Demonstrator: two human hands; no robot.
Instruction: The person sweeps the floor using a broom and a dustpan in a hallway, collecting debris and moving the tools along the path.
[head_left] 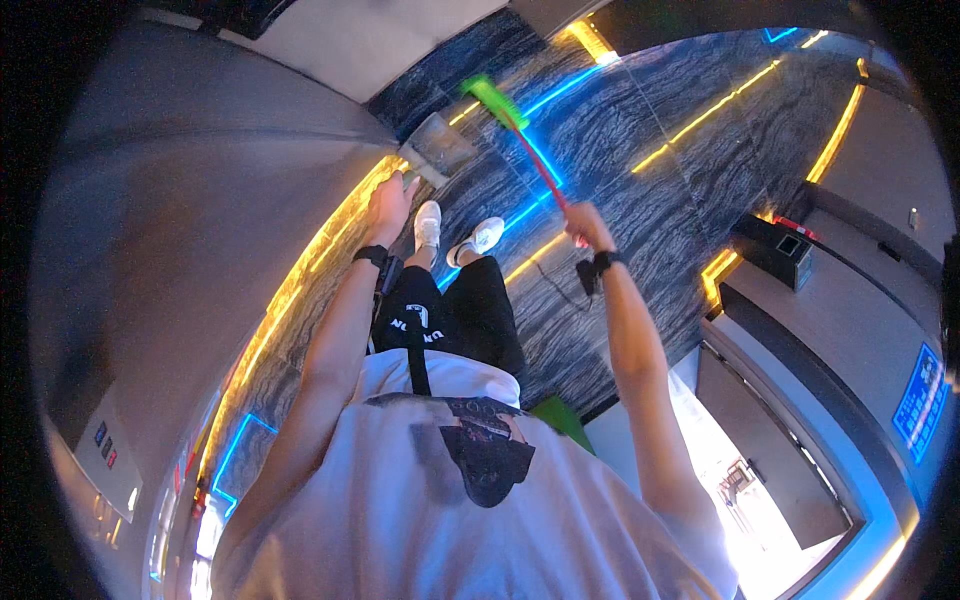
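Spreading across the near foreground, a pale T-shirt (pixel 400 510) with a dark print is hanging over black shorts (pixel 480 310). Both bare forearms are lying stretched out ahead, a black band (pixel 372 254) sitting on the left wrist. Right hand (pixel 590 228) is holding a red-handled brush (pixel 535 160), fingers wrapping around the near end of the handle. Left hand (pixel 390 212) is gripping the handle end of a grey dustpan (pixel 440 148), the grip itself mostly hiding behind the fingers. White shoes (pixel 427 222) are standing between the two hands, just behind the pan. Beyond, the green bristle head (pixel 495 102) is pointing away, near the pan's far side; cannot tell whether it is touching the floor. Dark veined floor (pixel 600 130) is showing blue and yellow light lines. To the left, a brownish wall (pixel 220 190) is rising, yellow glow running along its foot. To the right, a dark box-shaped unit (pixel 775 250) is standing out, a blue sign (pixel 920 400) glowing farther over
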